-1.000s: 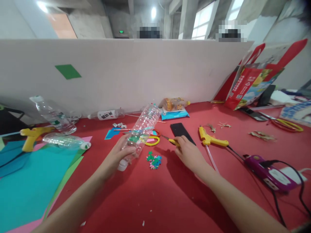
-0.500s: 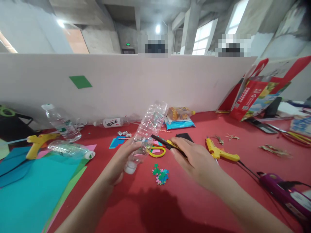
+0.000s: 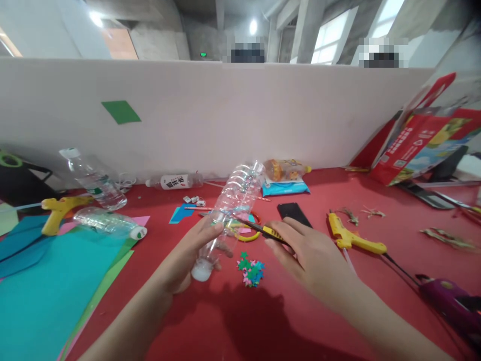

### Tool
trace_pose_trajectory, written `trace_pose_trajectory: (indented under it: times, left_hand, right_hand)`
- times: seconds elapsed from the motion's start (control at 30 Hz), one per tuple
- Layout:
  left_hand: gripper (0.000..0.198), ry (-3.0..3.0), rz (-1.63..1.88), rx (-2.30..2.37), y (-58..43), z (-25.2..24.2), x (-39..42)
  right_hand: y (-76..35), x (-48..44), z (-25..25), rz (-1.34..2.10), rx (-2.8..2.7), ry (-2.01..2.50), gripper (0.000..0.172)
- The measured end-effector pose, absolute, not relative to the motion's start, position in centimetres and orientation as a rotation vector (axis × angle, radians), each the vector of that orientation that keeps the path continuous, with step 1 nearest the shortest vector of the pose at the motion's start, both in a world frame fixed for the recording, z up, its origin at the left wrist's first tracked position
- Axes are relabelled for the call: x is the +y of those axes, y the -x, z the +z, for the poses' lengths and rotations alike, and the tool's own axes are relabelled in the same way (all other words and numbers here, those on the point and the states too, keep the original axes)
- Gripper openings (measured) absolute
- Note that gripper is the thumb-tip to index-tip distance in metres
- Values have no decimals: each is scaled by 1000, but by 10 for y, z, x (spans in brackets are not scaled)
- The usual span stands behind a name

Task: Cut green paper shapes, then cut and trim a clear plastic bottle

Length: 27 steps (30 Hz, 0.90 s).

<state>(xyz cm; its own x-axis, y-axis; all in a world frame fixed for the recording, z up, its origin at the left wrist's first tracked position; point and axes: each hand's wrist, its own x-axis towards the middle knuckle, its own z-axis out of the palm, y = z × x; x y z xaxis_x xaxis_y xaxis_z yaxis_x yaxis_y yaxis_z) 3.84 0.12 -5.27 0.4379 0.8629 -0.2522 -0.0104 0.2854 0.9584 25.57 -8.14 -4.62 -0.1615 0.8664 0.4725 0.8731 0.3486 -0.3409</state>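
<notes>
Clear plastic bottle (image 3: 240, 193), 1, tilted over the red table (image 3: 203, 321) with its white cap (image 3: 202, 269) toward you, lower part gripped by your left hand (image 3: 197, 245), fingers wrapped round it. Yellow-and-black utility knife (image 3: 272, 231), 1, clasped in the closed fingers of your right hand (image 3: 302, 245), tip at the bottle's side, contact impossible to tell. Nearby: paper stars (image 3: 251, 269), 1 pile, between your hands; yellow-handled scissors (image 3: 248, 239), partly behind the bottle; black phone (image 3: 295, 214), beyond your right hand; yellow glue gun (image 3: 340, 233), right of the phone.
</notes>
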Motion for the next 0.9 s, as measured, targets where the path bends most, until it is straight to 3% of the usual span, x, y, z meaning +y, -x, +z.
trace_pose_trajectory:
  times: [0.53, 0.9]
  left_hand:
    - [42, -1119, 725, 995, -41, -56, 1]
    - [62, -1534, 833, 1319, -60, -56, -12]
  right_hand:
    - [-256, -82, -49, -192, -2047, 1565, 37]
    - [-244, -88, -56, -490, -2066, 1676, 49]
